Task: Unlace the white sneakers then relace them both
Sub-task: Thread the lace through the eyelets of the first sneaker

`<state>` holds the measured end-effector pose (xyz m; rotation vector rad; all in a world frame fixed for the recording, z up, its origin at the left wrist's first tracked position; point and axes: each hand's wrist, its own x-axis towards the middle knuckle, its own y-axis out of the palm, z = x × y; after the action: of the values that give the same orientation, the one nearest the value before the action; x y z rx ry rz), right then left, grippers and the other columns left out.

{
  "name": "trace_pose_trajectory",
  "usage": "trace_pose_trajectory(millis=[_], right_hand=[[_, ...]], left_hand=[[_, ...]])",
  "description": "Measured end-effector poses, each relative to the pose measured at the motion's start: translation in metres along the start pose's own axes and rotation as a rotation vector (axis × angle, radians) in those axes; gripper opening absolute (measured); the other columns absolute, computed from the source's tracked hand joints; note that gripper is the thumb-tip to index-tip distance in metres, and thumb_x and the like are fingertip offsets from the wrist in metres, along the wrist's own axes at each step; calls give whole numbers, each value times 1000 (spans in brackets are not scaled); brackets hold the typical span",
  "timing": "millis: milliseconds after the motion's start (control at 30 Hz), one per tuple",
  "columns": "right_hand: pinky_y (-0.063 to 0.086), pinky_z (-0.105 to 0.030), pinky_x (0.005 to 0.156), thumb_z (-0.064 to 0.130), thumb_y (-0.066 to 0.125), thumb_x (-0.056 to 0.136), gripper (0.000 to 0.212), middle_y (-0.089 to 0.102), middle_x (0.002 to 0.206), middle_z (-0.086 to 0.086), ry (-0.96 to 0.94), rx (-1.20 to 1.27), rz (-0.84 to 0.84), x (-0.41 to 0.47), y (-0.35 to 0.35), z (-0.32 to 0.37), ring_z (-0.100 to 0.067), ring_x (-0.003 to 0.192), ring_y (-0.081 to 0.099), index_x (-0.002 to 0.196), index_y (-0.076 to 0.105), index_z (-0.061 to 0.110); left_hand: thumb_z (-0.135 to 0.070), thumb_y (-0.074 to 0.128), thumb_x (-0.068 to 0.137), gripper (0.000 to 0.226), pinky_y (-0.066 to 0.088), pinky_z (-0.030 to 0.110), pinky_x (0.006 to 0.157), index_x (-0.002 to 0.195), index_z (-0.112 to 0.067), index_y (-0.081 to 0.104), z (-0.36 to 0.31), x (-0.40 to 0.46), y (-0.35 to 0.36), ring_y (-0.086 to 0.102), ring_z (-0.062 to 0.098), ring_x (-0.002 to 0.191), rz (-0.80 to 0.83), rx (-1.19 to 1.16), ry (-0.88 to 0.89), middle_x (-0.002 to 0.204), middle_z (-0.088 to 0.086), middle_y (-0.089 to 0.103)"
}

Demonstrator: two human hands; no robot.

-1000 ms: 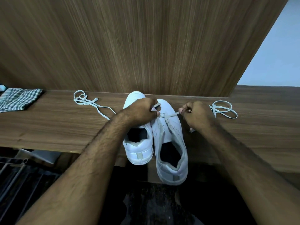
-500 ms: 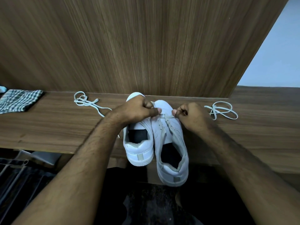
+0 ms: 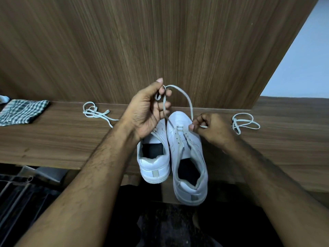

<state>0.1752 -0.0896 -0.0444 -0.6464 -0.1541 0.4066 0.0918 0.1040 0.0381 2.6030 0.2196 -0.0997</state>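
The two sneakers sit side by side at the tabletop [image 3: 53,143] edge, heels overhanging; the left hand [image 3: 147,111] holds up a loop of lace [image 3: 185,94] from the right sneaker [image 3: 188,157], and the right hand [image 3: 211,130] pinches it near the front eyelets. A hard pull could drag that sneaker off the edge, or the lace might slip free, I'd judge.

Two white sneakers [image 3: 179,154] are sitting side by side mid-shelf [image 3: 53,143], heels hanging over the front edge. A lace [image 3: 185,97] is arching between the raised left hand [image 3: 147,111] and the right hand [image 3: 211,129], blocking the space above the toes. The wooden back panel [image 3: 142,47] is closing off the rear. Bare shelf is lying on either side, between a loose lace [image 3: 96,113] left, another loose lace [image 3: 245,122] right, and a checked cloth [image 3: 21,111] far left.
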Motion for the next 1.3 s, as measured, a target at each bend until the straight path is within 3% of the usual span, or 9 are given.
trace_pose_trajectory(millis=[167,267,500,667,800,900,967,1100,1300], right_hand=[[42,-26,62,38,73,91,21,57,64,10,-99,68,-94,-1,-1,8,-2,58,48,83,68,19],[46,-22,70,24,72,92,7,66,77,12,-263,122,-117,-3,-2,21,1,71,57,86,68,24],[59,-36,76,13,60,99,13,69,97,0,-267,371,-179,-6,0,26,-17,78,68,109,65,20],[52,-25,60,11,59,101,15,66,88,2,-254,560,-250,-7,-5,33,-9,65,63,104,65,24],[48,-19,70,16,65,98,6,68,83,11,-275,373,-356,-6,-11,30,0,73,60,96,70,19],[49,-26,60,43,63,98,26,68,70,8,-197,196,-173,-9,-14,26,-4,61,59,84,69,22],[48,-22,57,56,57,96,36,71,70,6,-142,32,-24,-12,-13,24,-5,58,61,84,69,24],[37,-21,57,44,57,101,23,67,70,12,-145,-124,-18,-15,-9,27,3,59,55,91,72,28],[44,-28,65,46,60,97,21,69,78,17,-119,-201,-110,-10,-7,26,2,75,60,96,73,30]], left_hand=[[-24,49,103,33,17,12,27,71,-16,48,-5,-4,0,48,4,41,61,-84,-47,91,-1,65],[-10,44,96,30,20,9,28,66,-10,46,0,-6,6,62,11,54,77,81,-86,113,7,69],[-14,50,93,28,29,17,38,66,-14,55,22,-11,19,73,34,105,163,453,-185,113,15,70],[-14,54,88,22,24,17,39,68,-16,62,34,-6,27,59,14,59,174,554,-153,79,4,63],[-19,57,90,26,20,16,40,64,-23,55,25,9,24,35,5,45,-239,458,68,57,-7,50],[-27,59,98,34,24,19,44,65,-25,50,15,17,5,37,6,50,-435,403,153,58,-10,50],[-29,59,100,31,30,21,44,71,-25,51,15,18,-2,46,7,55,-456,346,168,62,-11,55],[-23,55,104,29,46,25,55,75,-18,57,21,20,1,59,13,72,-384,361,198,78,-1,63],[-35,63,97,29,43,32,95,73,-20,67,40,29,-3,57,13,105,-339,1011,401,105,-1,58]])
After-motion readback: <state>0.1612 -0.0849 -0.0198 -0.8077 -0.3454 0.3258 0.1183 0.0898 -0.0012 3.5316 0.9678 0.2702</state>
